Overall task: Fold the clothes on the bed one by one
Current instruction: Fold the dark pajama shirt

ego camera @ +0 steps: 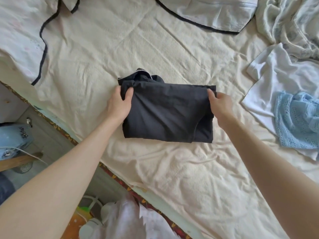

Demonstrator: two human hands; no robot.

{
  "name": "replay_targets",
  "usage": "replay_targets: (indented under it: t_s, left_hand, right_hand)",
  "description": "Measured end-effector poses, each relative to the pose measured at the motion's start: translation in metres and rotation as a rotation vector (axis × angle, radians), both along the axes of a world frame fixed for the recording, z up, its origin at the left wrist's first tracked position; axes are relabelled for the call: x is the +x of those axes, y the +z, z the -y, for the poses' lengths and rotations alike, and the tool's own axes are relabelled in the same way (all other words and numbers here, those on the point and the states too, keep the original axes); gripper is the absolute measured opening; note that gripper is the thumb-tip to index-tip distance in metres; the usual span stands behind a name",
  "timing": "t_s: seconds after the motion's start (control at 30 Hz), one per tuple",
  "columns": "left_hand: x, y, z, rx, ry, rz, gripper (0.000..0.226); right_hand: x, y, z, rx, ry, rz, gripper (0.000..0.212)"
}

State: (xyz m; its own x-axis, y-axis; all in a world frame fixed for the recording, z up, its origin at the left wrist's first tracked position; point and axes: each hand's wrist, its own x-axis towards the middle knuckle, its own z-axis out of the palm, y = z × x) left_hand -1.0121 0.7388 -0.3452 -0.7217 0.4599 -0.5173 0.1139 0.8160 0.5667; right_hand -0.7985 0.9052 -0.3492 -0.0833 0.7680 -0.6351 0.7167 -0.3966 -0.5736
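Observation:
A black garment (168,112), folded into a rough rectangle, lies in the middle of the cream bed sheet (112,49). My left hand (119,105) grips its left edge, thumb on top and fingers tucked under the fabric. My right hand (220,105) pinches the upper right corner of the same garment. A bunched collar part with a thin white trim sticks out at the garment's far left end.
A white garment (276,83) and a light blue knitted piece (296,121) lie at the right. A crumpled pale blanket (293,23) fills the far right corner. Pillows with dark piping (215,12) lie at the back. The bed edge (72,138) runs diagonally at the left, floor clutter beyond.

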Motion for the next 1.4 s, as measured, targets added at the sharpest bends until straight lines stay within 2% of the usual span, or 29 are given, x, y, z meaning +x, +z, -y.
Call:
replay_targets:
  t_s: [0.1,0.2,0.3,0.37,0.4,0.47,0.57,0.77,0.93,1.03,1.13,1.2,1.23,1.3,1.4]
  left_hand:
    - [0.003,-0.010,-0.010,-0.060,-0.002,-0.122,0.037]
    - [0.003,-0.014,-0.012,-0.048,0.036,-0.293,0.041]
    - [0.023,-0.009,-0.005,0.110,-0.182,-0.660,0.033]
    - [0.042,-0.013,-0.002,0.149,-0.479,-0.814,0.029]
    - [0.050,-0.018,-0.002,0.105,-0.616,-0.817,0.032]
    - [0.055,-0.032,-0.004,-0.034,-0.787,-0.740,0.045]
    - [0.044,-0.052,-0.002,-0.162,-0.883,-0.697,0.058]
    - [0.019,-0.077,0.018,-0.140,-0.954,-0.721,0.061]
    - [0.011,-0.066,0.016,-0.107,-0.999,-0.686,0.054]
    - [0.013,-0.049,0.034,0.066,-0.853,-0.591,0.049]
    - [0.020,-0.033,0.055,0.158,-0.433,-0.335,0.052]
    - [0.027,-0.030,0.057,0.189,-0.171,-0.144,0.055]
    - [0.030,-0.031,0.055,0.197,-0.103,-0.073,0.056]
    - [0.035,-0.031,0.047,0.200,-0.074,-0.001,0.058]
    - [0.028,-0.027,0.041,0.216,-0.103,0.050,0.061]
  right_hand:
    - [-0.011,-0.017,-0.003,0.143,-0.001,0.074,0.033]
    - [-0.011,-0.020,0.015,0.508,0.078,0.146,0.036]
    - [-0.012,-0.023,0.055,0.899,0.528,0.079,0.036]
    - [-0.013,-0.032,0.075,0.959,0.829,0.075,0.039]
    - [-0.015,-0.037,0.079,0.942,0.909,0.094,0.041]
    - [-0.016,-0.051,0.075,0.879,0.953,0.172,0.046]
    - [-0.007,-0.070,0.057,0.782,0.908,0.282,0.054]
    - [0.017,-0.095,0.038,0.696,0.959,0.369,0.058]
    - [0.014,-0.083,0.029,0.581,0.967,0.295,0.061]
    - [0.024,-0.066,0.038,0.543,0.785,0.100,0.054]
    - [0.037,-0.051,0.059,0.496,0.490,-0.037,0.050]
    - [0.038,-0.044,0.069,0.380,0.299,-0.101,0.055]
    - [0.036,-0.043,0.071,0.305,0.219,-0.123,0.057]
    - [0.031,-0.044,0.069,0.276,0.192,-0.119,0.062]
    - [0.030,-0.045,0.064,0.381,0.375,-0.025,0.071]
